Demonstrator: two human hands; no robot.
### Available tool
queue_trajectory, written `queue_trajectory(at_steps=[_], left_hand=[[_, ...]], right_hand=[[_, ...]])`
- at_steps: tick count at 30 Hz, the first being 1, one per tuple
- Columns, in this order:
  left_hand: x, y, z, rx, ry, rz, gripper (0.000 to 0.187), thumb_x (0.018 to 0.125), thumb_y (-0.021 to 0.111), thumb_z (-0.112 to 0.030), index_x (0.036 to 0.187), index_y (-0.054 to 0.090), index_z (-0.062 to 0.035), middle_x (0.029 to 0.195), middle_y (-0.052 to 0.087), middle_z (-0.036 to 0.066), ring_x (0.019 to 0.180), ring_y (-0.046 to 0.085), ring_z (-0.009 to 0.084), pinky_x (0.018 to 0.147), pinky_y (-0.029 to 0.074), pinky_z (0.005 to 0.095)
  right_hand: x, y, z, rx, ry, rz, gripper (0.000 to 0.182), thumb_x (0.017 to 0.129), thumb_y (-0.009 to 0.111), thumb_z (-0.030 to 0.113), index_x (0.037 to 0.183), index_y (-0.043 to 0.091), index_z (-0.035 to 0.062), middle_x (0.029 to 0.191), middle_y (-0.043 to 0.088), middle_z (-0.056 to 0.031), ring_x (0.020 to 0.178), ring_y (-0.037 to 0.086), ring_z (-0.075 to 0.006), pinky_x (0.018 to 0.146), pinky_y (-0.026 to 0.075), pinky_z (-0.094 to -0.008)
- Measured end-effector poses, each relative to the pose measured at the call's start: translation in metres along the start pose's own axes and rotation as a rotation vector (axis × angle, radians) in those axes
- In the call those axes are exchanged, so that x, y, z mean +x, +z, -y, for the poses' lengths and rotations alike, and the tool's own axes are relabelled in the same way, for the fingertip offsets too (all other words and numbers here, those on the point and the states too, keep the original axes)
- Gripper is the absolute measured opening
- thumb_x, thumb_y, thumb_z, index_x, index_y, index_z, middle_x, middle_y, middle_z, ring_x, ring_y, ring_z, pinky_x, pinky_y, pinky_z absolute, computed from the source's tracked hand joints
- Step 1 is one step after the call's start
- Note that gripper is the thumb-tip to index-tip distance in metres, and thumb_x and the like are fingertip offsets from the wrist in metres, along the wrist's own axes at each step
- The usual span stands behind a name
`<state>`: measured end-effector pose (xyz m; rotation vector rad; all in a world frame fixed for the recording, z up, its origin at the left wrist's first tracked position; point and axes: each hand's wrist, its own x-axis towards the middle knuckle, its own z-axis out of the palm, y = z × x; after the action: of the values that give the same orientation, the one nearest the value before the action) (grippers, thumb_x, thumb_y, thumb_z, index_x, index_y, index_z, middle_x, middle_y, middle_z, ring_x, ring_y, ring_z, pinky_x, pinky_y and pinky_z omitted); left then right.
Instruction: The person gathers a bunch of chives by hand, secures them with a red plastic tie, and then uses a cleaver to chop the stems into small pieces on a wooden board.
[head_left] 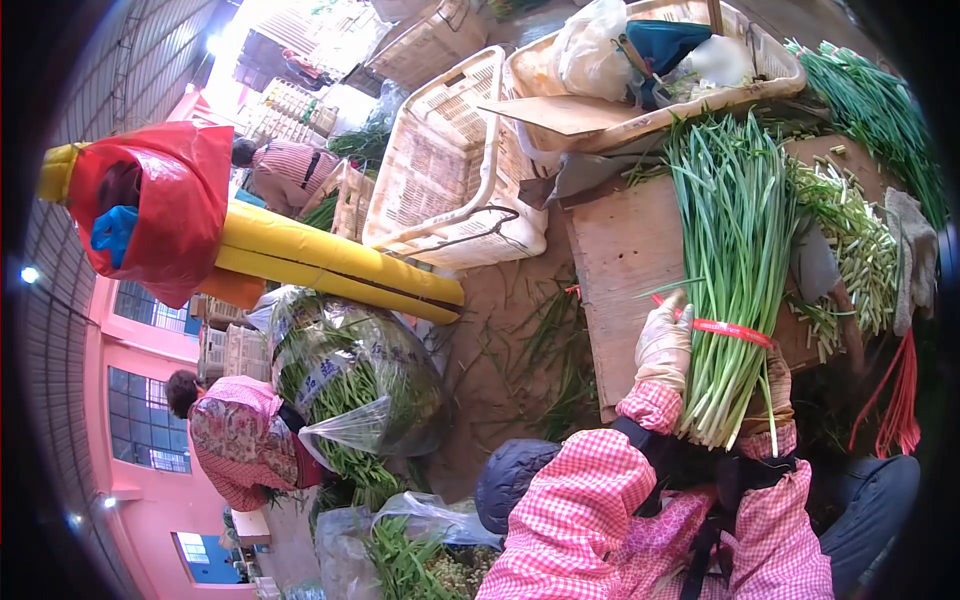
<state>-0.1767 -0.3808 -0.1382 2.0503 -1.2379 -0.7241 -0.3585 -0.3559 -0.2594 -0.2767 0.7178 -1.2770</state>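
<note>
A bundle of long green garlic chives (735,230) lies on a wooden board (625,290), pale stem ends toward me. A red tie band (735,329) runs across its lower part. My left hand (665,345), in a pale glove, is closed at the bundle's left side, with the band's end sticking out by its fingertips. On the other side, my right hand (776,388), in a brownish glove, rests against the stems near the band's right end. Its fingers are mostly hidden behind the chives.
Cut stems (850,245) are heaped right of the board, beside hanging red ties (890,395) and more chives (865,110). Plastic crates (440,150) stand ahead. A yellow padded post (335,262) and a bagged heap of greens (350,370) are left. Two people (235,435) bend nearby.
</note>
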Motion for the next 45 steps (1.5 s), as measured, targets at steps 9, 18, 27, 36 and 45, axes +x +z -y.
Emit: queue_trajectory(at_steps=[9,18,27,36,45], left_hand=[[0.021,0.001,0.01,0.137,0.147,0.204,0.028,0.088,0.049,-0.03,0.091,0.064,-0.0062,0.093,0.062,0.016,0.091,0.059,0.0327,0.08,0.046,0.0408],[0.031,-0.001,0.015,-1.149,-0.828,0.748,0.063,0.082,0.055,-0.057,0.121,0.055,-0.0068,0.112,0.062,0.013,0.095,0.062,0.0211,0.09,0.047,0.0323],[-0.002,-0.013,-0.03,-1.258,-0.699,0.751,0.072,0.077,0.056,-0.063,0.125,0.053,-0.0094,0.12,0.058,0.013,0.101,0.059,0.0219,0.091,0.046,0.0359],[-0.01,0.038,0.016,-1.655,-0.715,0.647,0.072,0.081,0.05,-0.062,0.127,0.049,-0.0058,0.122,0.055,0.015,0.106,0.056,0.0283,0.091,0.047,0.0436],[-0.044,0.045,0.012,-1.663,-0.892,0.434,0.065,0.084,0.049,-0.054,0.126,0.048,-0.0047,0.121,0.055,0.016,0.104,0.057,0.0288,0.089,0.047,0.0444]], right_hand=[[0.005,-0.018,-0.002,-0.094,0.01,-0.029,0.031,0.096,0.042,0.026,0.112,0.056,0.0034,0.103,0.063,-0.0118,0.089,0.062,-0.0196,0.076,0.054,-0.0316],[-0.02,0.065,0.027,-0.226,-0.077,-0.082,0.022,0.095,0.048,0.026,0.097,0.058,0.0056,0.082,0.058,-0.0002,0.073,0.053,-0.0074,0.065,0.045,-0.023],[-0.015,0.068,0.046,-0.871,-0.573,-0.021,0.015,0.091,0.049,0.007,0.093,0.061,-0.0027,0.084,0.058,-0.004,0.074,0.055,-0.0101,0.065,0.044,-0.0222],[-0.023,0.119,0.09,-1.618,-0.811,0.088,0.013,0.078,0.058,0.014,0.087,0.063,0.0057,0.084,0.059,-0.0154,0.08,0.06,-0.0319,0.069,0.048,-0.0402],[-0.034,0.177,0.073,-1.736,-0.904,0.054,0.01,0.08,0.06,0.018,0.084,0.06,0.0085,0.077,0.06,-0.0107,0.07,0.06,-0.0303,0.063,0.049,-0.0383]])
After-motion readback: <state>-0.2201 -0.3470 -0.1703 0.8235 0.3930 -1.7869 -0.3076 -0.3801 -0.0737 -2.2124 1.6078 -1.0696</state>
